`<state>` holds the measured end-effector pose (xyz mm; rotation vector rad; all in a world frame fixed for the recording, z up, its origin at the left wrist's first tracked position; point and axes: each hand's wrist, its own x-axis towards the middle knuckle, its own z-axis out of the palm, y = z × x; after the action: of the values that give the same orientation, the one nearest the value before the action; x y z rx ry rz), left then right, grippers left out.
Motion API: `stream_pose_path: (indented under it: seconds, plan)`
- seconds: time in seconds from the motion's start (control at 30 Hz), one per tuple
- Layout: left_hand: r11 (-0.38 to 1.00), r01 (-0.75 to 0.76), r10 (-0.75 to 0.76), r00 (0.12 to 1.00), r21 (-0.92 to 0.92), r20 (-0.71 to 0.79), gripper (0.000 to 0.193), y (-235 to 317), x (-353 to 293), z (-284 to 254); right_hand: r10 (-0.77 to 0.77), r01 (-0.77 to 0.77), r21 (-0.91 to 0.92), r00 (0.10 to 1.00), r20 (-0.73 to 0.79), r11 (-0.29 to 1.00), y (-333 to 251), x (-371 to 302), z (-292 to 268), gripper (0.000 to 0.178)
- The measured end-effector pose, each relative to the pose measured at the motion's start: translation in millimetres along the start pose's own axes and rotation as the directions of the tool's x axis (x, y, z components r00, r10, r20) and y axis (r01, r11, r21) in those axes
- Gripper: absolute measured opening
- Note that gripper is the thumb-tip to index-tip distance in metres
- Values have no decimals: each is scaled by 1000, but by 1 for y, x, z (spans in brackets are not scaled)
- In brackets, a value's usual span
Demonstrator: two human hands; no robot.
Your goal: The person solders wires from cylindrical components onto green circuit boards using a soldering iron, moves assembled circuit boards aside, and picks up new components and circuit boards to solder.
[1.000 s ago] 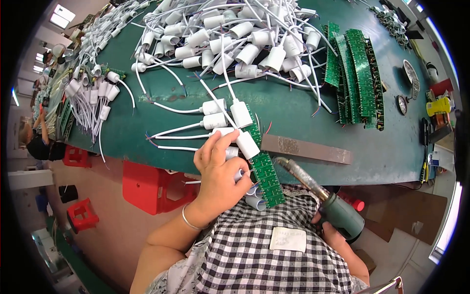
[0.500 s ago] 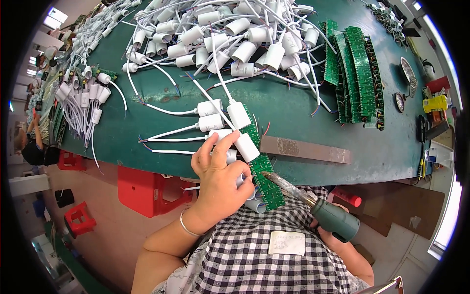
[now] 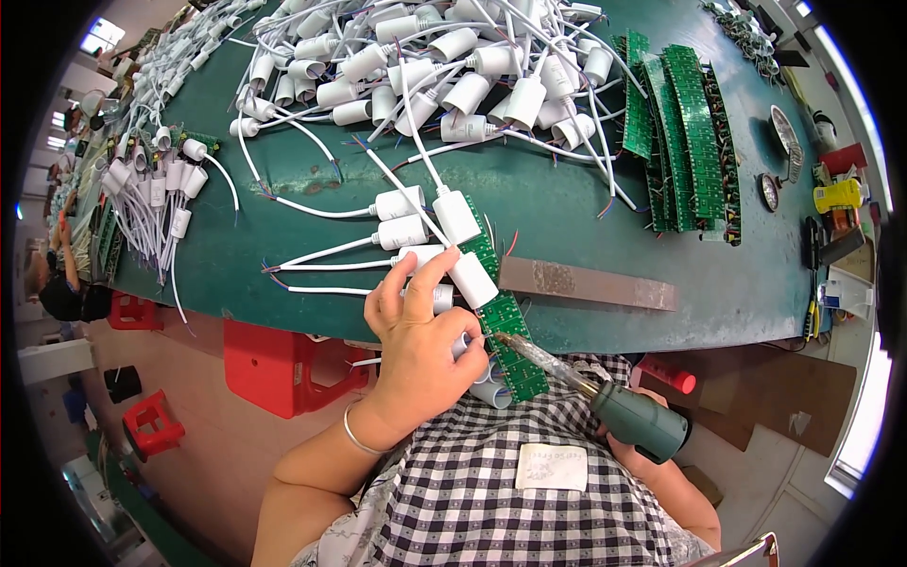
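A strip of green circuit board runs from the table edge toward my lap. White cylindrical housings with cables lie along it. My left hand is beside the strip, thumb and a finger pinched at its left edge; what is between them is too small to make out. Its other fingertips reach the white housing lying across the board. My right hand, partly hidden, grips a soldering iron by its dark green handle. The iron's tip meets the board close to my left fingertips.
A brown metal bar lies right of the strip. Piled white housings with cables cover the far table, and stacked green boards stand at right. A red stool is below the table edge at left. A person works at far left.
The soldering iron's tip has shifted slightly left along the board, toward my left fingertips. My left hand keeps its pinch, and the view has shifted slightly.
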<state>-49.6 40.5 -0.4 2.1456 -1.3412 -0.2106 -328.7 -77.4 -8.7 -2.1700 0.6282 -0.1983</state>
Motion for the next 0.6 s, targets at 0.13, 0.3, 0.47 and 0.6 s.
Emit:
stream_pose_path:
  seconds: [0.13,0.3,0.47,0.6]
  plan:
    - [1000,6,-6,1000,9,16,8,0,-1,0,-81,82,12,993,-81,997,-4,6,2,11]
    - [1000,22,-22,999,12,34,8,0,-1,0,-32,36,64,997,-68,997,-6,6,5,12]
    - [1000,24,-24,999,9,33,9,1,-1,1,-197,196,-41,980,-40,980,-3,7,2,15]
    - [999,30,-31,999,18,16,10,1,-2,3,21,-17,137,999,-28,990,-8,5,2,12]
